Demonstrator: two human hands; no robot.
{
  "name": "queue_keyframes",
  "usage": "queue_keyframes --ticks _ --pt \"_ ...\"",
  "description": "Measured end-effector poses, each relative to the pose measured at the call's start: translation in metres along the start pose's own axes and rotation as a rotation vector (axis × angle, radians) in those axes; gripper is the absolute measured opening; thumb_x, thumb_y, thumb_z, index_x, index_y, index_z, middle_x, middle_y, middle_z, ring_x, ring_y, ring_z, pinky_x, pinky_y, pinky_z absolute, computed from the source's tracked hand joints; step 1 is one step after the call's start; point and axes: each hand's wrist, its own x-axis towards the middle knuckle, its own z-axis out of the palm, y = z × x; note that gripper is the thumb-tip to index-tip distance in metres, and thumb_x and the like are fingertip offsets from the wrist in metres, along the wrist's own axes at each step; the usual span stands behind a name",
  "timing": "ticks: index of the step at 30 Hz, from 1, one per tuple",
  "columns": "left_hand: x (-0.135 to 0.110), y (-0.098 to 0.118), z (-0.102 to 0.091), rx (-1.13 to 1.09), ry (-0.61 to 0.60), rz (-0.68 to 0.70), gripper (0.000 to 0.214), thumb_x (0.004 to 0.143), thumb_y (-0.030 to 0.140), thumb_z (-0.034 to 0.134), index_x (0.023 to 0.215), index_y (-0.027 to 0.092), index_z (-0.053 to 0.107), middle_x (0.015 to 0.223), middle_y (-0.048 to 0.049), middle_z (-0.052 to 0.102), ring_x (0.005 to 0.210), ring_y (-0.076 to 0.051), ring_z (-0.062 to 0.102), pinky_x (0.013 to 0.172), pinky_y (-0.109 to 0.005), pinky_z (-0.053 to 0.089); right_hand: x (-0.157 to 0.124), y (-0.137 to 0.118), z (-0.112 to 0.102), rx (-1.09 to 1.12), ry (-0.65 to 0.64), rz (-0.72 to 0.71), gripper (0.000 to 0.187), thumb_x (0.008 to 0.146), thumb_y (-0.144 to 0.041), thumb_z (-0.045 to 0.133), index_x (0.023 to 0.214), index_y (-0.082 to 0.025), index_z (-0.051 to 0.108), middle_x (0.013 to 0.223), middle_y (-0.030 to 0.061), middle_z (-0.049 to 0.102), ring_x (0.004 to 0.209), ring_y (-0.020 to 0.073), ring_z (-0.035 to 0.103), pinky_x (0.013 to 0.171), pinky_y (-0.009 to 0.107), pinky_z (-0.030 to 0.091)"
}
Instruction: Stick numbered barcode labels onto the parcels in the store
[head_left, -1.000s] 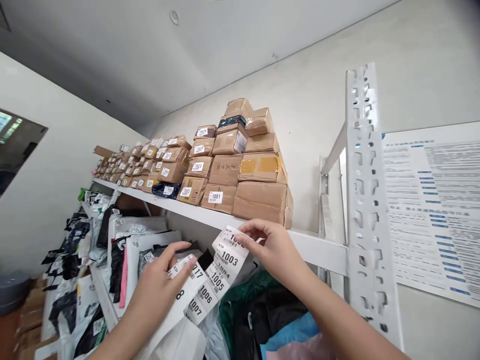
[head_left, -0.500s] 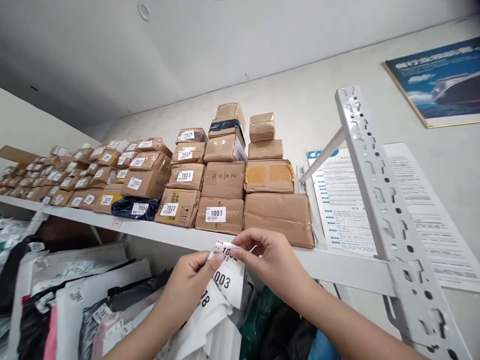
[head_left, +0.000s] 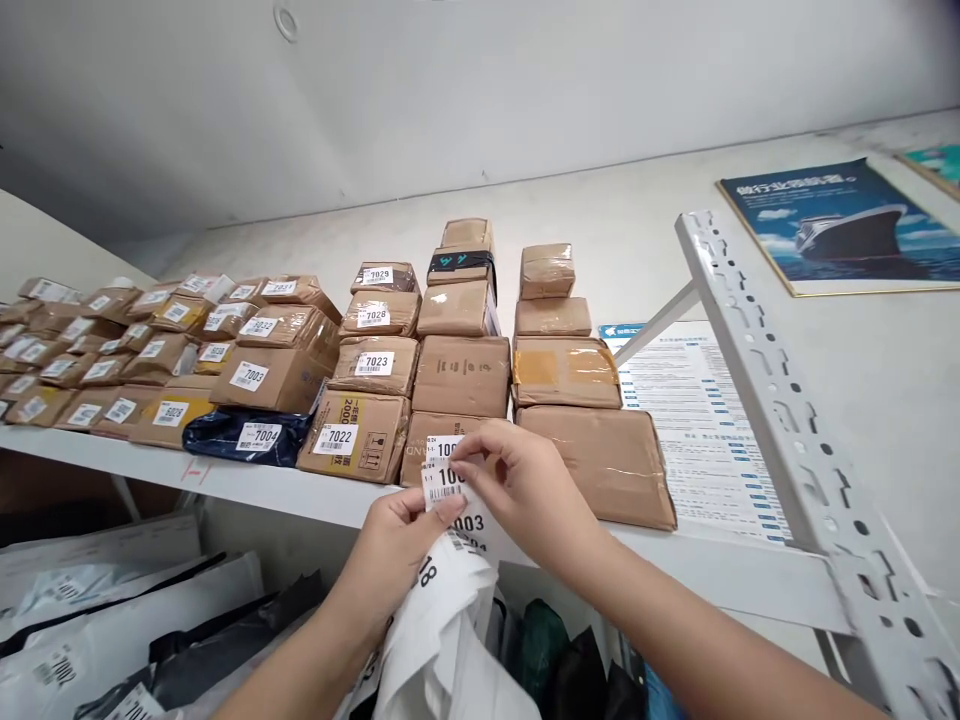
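Observation:
In front of the top shelf, my left hand (head_left: 394,555) pinches a long strip of white printed number labels (head_left: 457,630) between thumb and fingers. The strip hangs down in folds below it. My right hand (head_left: 525,490) has thumb and fingertips closed on the upper label (head_left: 442,482) of the strip, whose number starts with 10 and is partly covered by my fingers. Just behind the hands stands a cardboard box (head_left: 415,470) with a white label stuck on its front, partly hidden. To its right, a wide unlabelled box (head_left: 611,465) sits behind my right hand.
Stacked taped boxes, many labelled, line the white shelf (head_left: 247,478), with a dark blue parcel (head_left: 225,432) among them. Bagged parcels (head_left: 112,630) fill the level below. A perforated metal post (head_left: 780,420) rises at the right, near wall posters (head_left: 832,235).
The view has shifted, bringing the boxes nearer. Both hands have come up with the label strip to just before the labelled box, and more of the upper label shows.

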Motion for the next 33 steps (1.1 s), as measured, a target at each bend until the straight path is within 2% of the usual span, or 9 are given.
queue_keyframes --ticks 4,8,11,13,18,21,24,28,33 --pt "0.009 0.006 -0.003 -0.002 0.044 0.012 0.044 0.058 0.054 0.077 0.064 0.012 0.065 0.056 -0.0012 0.062 0.05 -0.01 0.05 0.05 -0.021 0.036 0.031 -0.001 -0.002 -0.028 0.044 0.009 0.011 0.076 -0.009 0.063 0.071 -0.019 0.066 0.073 0.001 0.068 0.067 0.013 0.06 0.066 0.026 0.047" --pt "0.007 0.0 -0.009 0.114 -0.054 -0.038 0.043 0.06 0.054 0.076 0.061 0.012 0.064 0.056 -0.003 0.064 0.048 -0.011 0.051 0.049 -0.021 0.036 0.076 0.007 0.001 -0.183 0.165 0.009 0.01 0.079 -0.011 0.061 0.076 -0.019 0.067 0.078 0.0025 0.069 0.074 0.0154 0.061 0.071 0.028 0.046" --pt "0.001 -0.006 -0.013 0.137 -0.114 -0.051 0.046 0.065 0.058 0.07 0.062 0.012 0.065 0.057 -0.0039 0.065 0.05 -0.013 0.053 0.051 -0.023 0.039 0.101 0.014 0.006 -0.412 0.035 0.054 0.007 0.078 -0.013 0.062 0.08 -0.018 0.066 0.08 0.0056 0.067 0.08 0.0186 0.062 0.073 0.029 0.045" --pt "-0.001 -0.009 -0.017 0.107 -0.125 -0.033 0.047 0.066 0.059 0.069 0.069 0.012 0.069 0.061 -0.0052 0.067 0.055 -0.016 0.057 0.056 -0.025 0.043 0.108 0.016 0.01 -0.59 -0.029 0.08 0.013 0.078 -0.013 0.063 0.09 -0.017 0.065 0.093 0.0105 0.065 0.082 0.0204 0.062 0.07 0.03 0.046" --pt "0.001 -0.002 -0.026 0.12 -0.073 -0.015 0.049 0.066 0.059 0.068 0.073 0.011 0.07 0.065 -0.0074 0.069 0.059 -0.018 0.059 0.058 -0.026 0.043 0.109 0.019 0.013 -0.837 0.074 0.055 0.034 0.078 -0.02 0.065 0.111 -0.019 0.057 0.117 0.017 0.052 0.095 0.027 0.058 0.065 0.033 0.047" --pt "0.005 0.007 -0.03 0.107 -0.062 0.007 0.046 0.067 0.057 0.069 0.075 0.012 0.07 0.067 -0.0068 0.07 0.061 -0.017 0.059 0.061 -0.027 0.044 0.107 0.017 0.007 -0.781 -0.014 -0.028 0.015 0.08 -0.016 0.06 0.094 -0.015 0.065 0.105 0.0139 0.06 0.101 0.0262 0.055 0.076 0.035 0.047" --pt "0.008 0.013 -0.033 0.127 -0.081 0.044 0.044 0.07 0.057 0.066 0.074 0.013 0.069 0.068 -0.0057 0.069 0.061 -0.016 0.058 0.063 -0.027 0.045 0.094 0.009 -0.001 -0.458 -0.07 -0.06 0.014 0.084 -0.021 0.058 0.092 -0.014 0.067 0.1 0.0105 0.067 0.097 0.0219 0.058 0.079 0.034 0.046" --pt "0.013 0.018 -0.034 0.235 -0.107 0.133 0.043 0.073 0.054 0.065 0.065 0.013 0.064 0.06 -0.0016 0.062 0.055 -0.011 0.05 0.054 -0.021 0.038 0.063 -0.002 -0.004 0.02 -0.401 -0.019 0.013 0.079 -0.027 0.065 0.086 -0.017 0.069 0.084 0.0025 0.071 0.074 0.0141 0.061 0.066 0.027 0.046" --pt "0.02 0.022 -0.025 0.02 -0.086 0.075 0.043 0.062 0.048 0.077 0.089 0.017 0.064 0.062 0.002 0.062 0.056 -0.012 0.055 0.054 -0.021 0.042 0.041 0.005 0.004 0.156 -0.242 0.116 0.008 0.073 -0.016 0.068 0.081 -0.017 0.067 0.08 0.0013 0.07 0.07 0.0136 0.06 0.063 0.026 0.045"
